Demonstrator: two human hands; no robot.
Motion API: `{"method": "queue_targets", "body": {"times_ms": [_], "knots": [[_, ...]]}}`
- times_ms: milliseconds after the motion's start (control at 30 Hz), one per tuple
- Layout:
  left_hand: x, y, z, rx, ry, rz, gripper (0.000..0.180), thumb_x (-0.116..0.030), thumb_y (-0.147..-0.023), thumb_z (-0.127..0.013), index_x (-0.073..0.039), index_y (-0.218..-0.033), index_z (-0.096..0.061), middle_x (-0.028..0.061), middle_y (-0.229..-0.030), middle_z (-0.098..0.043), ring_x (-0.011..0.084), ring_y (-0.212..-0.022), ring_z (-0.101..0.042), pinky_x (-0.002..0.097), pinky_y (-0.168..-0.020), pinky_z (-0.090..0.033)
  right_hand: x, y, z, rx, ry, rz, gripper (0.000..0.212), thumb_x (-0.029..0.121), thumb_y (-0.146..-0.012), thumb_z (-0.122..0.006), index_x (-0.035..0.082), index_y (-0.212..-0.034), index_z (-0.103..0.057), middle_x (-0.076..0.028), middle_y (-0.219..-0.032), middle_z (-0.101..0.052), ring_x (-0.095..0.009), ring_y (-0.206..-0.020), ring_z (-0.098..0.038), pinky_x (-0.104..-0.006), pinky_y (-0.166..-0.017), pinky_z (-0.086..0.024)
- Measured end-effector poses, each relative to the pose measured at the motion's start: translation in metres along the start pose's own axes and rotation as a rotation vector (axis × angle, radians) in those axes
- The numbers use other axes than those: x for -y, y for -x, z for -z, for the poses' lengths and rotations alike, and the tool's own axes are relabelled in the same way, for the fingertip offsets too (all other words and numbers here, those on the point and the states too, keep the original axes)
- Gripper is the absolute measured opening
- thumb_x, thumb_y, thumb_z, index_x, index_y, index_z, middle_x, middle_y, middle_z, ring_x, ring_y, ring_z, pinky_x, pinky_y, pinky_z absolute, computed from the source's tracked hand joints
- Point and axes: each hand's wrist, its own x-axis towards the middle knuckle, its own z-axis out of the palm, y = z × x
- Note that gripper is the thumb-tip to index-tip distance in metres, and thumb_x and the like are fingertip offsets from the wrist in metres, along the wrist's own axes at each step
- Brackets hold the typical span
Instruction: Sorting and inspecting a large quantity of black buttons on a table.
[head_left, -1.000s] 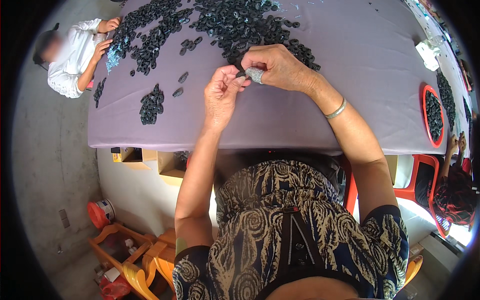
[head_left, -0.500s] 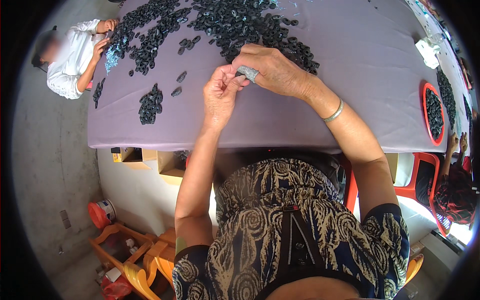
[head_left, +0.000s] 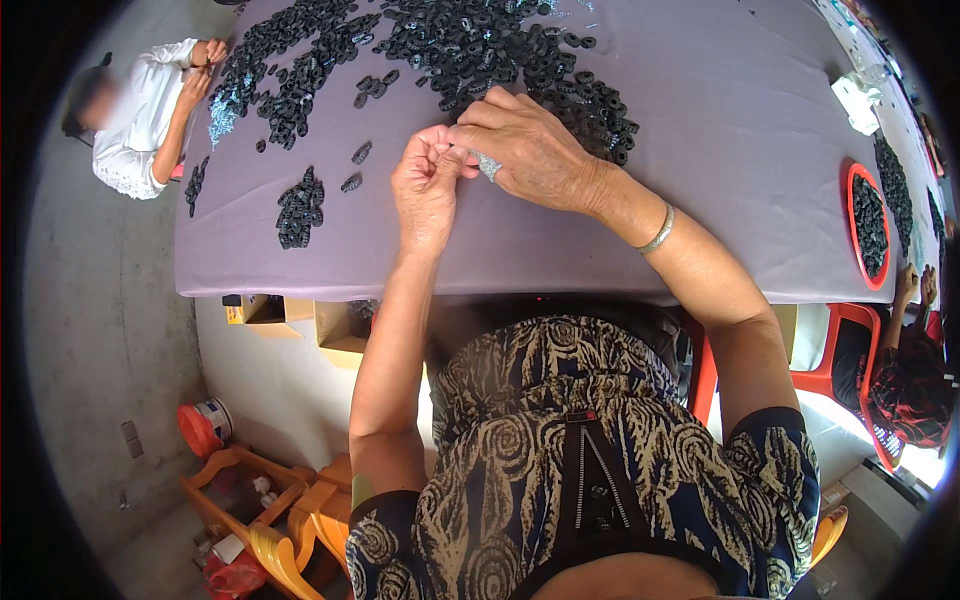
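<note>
My left hand (head_left: 425,195) and my right hand (head_left: 532,150) meet fingertip to fingertip above the purple-covered table (head_left: 600,255). Both are pinched closed; whatever lies between the fingers is hidden. Grey wrapping (head_left: 488,166) covers a digit of my right hand. Just beyond my hands spreads a large heap of small black ribbed oval pieces (head_left: 470,60). Left of my left hand lie two loose black pieces, one farther piece (head_left: 361,153) and one nearer piece (head_left: 351,183). A small cluster of black pieces (head_left: 300,212) sits farther left.
At the left edge a person in white (head_left: 140,125) works beside small pale-blue parts (head_left: 221,118). A red basket of black pieces (head_left: 851,230) stands at the right, near another person's hands (head_left: 918,287). Below the table are cardboard boxes (head_left: 343,345) and wooden chairs (head_left: 250,500).
Both my hands have shifted slightly left, still joined at the fingertips. A dark bit between them earlier is now hidden. The hands of the person in white have drawn closer together.
</note>
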Motion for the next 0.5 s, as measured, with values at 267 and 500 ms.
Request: {"method": "queue_targets", "body": {"times_ms": [267, 500], "knots": [[-0.007, 0.003, -0.005, -0.018, -0.011, 0.033, 0.019, -0.004, -0.091, -0.062, 0.001, -0.109, -0.058, 0.0123, -0.094, -0.068, 0.0164, -0.08, -0.067, 0.0257, -0.069, -0.053, -0.039, -0.001, 0.021, -0.186, -0.251, -0.161, 0.028, -0.003, -0.079, -0.062, 0.007, -0.105, -0.064, -0.008, -0.087, -0.062, -0.025, -0.077, -0.062, -0.0327, -0.069, -0.05], [-0.006, 0.003, -0.006, -0.015, -0.019, 0.018, 0.02, -0.004, -0.09, -0.063, 0.002, -0.109, -0.059, 0.0132, -0.095, -0.068, 0.0172, -0.082, -0.067, 0.027, -0.071, -0.054, -0.043, 0.012, 0.031, 0.177, -0.268, -0.174, 0.012, 0.002, -0.08, -0.063, 0.004, -0.092, -0.064, -0.01, -0.081, -0.06, -0.03, -0.078, -0.06, -0.0378, -0.069, -0.048]]}}
